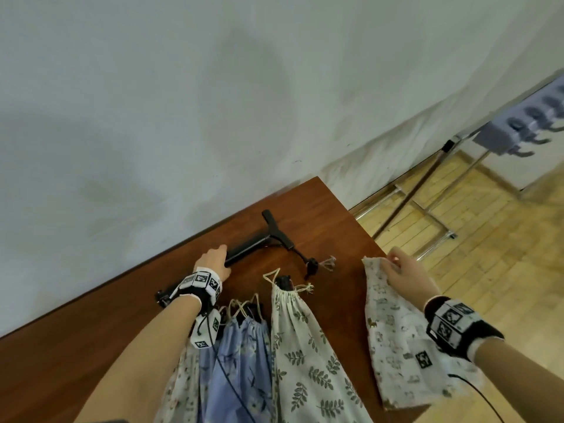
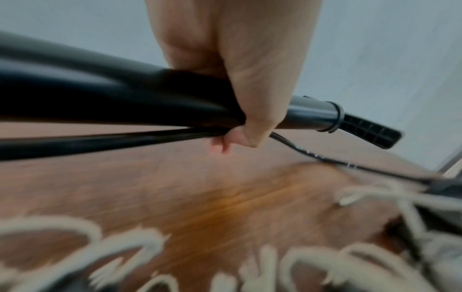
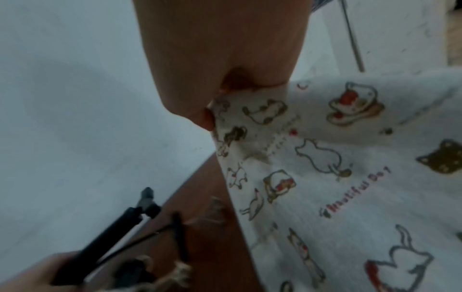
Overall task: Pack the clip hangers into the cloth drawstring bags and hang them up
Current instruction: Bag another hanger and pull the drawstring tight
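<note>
On the brown table (image 1: pixel 91 340) lies a long black object with a T-shaped end (image 1: pixel 259 239), and my left hand (image 1: pixel 213 261) grips its tube; the left wrist view shows my fingers (image 2: pixel 250 89) curled round the black tube (image 2: pixel 100 94). My right hand (image 1: pixel 406 270) pinches the top edge of a white cat-print drawstring bag (image 1: pixel 396 331) at the table's right edge; the right wrist view shows the cloth (image 3: pixel 325 158) pinched between thumb and fingers. A leaf-print bag (image 1: pixel 305 346) with something black at its mouth, a blue bag (image 1: pixel 241 361) and a floral bag (image 1: pixel 183 386) hang over the near edge.
A white wall (image 1: pixel 183 102) stands right behind the table. To the right, a metal rack (image 1: pixel 427 193) stands on the wooden floor (image 1: pixel 488 254), with a grey hook rail (image 1: pixel 525 123) above. A small black clip with cord (image 1: pixel 317 264) lies mid-table.
</note>
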The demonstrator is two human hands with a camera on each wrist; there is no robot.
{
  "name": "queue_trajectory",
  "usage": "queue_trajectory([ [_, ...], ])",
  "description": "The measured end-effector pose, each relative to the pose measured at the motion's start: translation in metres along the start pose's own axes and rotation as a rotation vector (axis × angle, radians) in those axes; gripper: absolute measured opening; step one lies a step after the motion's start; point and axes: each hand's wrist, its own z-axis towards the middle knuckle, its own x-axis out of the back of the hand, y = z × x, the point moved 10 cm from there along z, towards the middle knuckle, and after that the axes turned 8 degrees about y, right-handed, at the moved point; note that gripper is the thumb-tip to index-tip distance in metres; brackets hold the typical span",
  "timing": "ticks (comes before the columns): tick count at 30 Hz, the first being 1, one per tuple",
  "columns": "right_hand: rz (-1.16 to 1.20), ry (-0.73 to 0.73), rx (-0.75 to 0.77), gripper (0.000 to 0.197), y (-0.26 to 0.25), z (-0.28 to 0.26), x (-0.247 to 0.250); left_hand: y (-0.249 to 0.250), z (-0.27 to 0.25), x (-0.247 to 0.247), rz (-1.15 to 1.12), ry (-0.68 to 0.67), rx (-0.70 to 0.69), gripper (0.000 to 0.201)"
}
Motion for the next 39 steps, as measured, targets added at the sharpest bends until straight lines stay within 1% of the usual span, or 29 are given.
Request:
queue_trajectory([
  [2,0.138,0.043,0.025,0.018,-0.026,-0.002,0.018,0.01,-0.01,0.029,-0.149,0.067,-0.013,0.054],
  [3,0.201,0.029,0.039,0.019,-0.038,-0.004,0.024,0.017,-0.016,0.045,-0.255,0.098,-0.027,0.054],
  [5,0.238,-0.08,0.072,0.02,-0.062,-0.01,0.026,0.033,-0.032,0.079,-0.496,0.131,-0.063,0.052],
  [7,0.197,-0.184,0.126,0.023,-0.084,-0.02,0.025,0.055,-0.054,0.11,-0.663,0.114,-0.119,0.051],
  [9,0.185,-0.264,0.176,0.031,-0.103,-0.028,0.022,0.078,-0.078,0.134,-0.735,0.073,-0.163,0.047],
  [11,0.17,-0.322,0.249,0.039,-0.125,-0.035,0.02,0.098,-0.1,0.155,-0.773,0.06,-0.195,0.034],
  [13,0.171,-0.343,0.329,0.035,-0.15,-0.045,0.025,0.117,-0.122,0.173,-0.825,0.041,-0.248,0.029],
  [14,0.191,-0.35,0.352,0.037,-0.162,-0.052,0.029,0.126,-0.132,0.181,-0.862,0.023,-0.273,0.028],
  [16,0.292,-0.396,0.342,0.043,-0.18,-0.066,0.038,0.141,-0.154,0.194,-0.943,-0.005,-0.312,0.018],
  [17,0.374,-0.432,0.317,0.04,-0.186,-0.072,0.041,0.149,-0.165,0.2,-0.973,-0.026,-0.335,0.013],
  [18,0.477,-0.445,0.295,0.037,-0.193,-0.076,0.047,0.157,-0.175,0.206,-0.986,-0.053,-0.362,0.015],
  [19,0.586,-0.413,0.295,0.037,-0.198,-0.077,0.06,0.165,-0.185,0.21,-0.992,-0.084,-0.388,0.02],
  [20,0.691,-0.347,0.311,0.037,-0.203,-0.076,0.077,0.172,-0.194,0.213,-1.003,-0.117,-0.408,0.022],
  [21,0.796,-0.283,0.338,0.038,-0.206,-0.075,0.095,0.176,-0.201,0.214,-1.027,-0.155,-0.418,0.023],
  [23,0.921,-0.229,0.41,0.036,-0.213,-0.084,0.129,0.18,-0.212,0.214,-1.129,-0.236,-0.409,0.022],
  [26,0.918,-0.188,0.495,0.015,-0.221,-0.098,0.165,0.18,-0.226,0.201,-1.341,-0.393,-0.332,0.026],
  [27,0.911,-0.217,0.509,0.013,-0.224,-0.103,0.171,0.179,-0.23,0.194,-1.4,-0.434,-0.291,0.027],
  [28,0.903,-0.271,0.523,0.018,-0.228,-0.109,0.176,0.177,-0.232,0.188,-1.439,-0.452,-0.242,0.028],
  [29,0.884,-0.331,0.535,0.023,-0.232,-0.114,0.178,0.174,-0.233,0.182,-1.466,-0.455,-0.196,0.03],
  [30,0.85,-0.368,0.548,0.024,-0.234,-0.119,0.18,0.173,-0.235,0.178,-1.486,-0.457,-0.167,0.033],
  [31,0.816,-0.374,0.554,0.022,-0.234,-0.121,0.183,0.174,-0.237,0.175,-1.495,-0.459,-0.16,0.037],
  [34,0.741,-0.301,0.524,0.02,-0.231,-0.114,0.188,0.185,-0.244,0.176,-1.506,-0.477,-0.193,0.042],
  [37,0.711,-0.273,0.498,0.02,-0.233,-0.113,0.189,0.2,-0.243,0.186,-1.494,-0.444,-0.254,0.053],
  [38,0.713,-0.271,0.495,0.02,-0.233,-0.113,0.189,0.205,-0.241,0.19,-1.472,-0.418,-0.269,0.053],
  [39,0.714,-0.273,0.497,0.02,-0.235,-0.113,0.19,0.208,-0.239,0.196,-1.446,-0.384,-0.29,0.046],
])
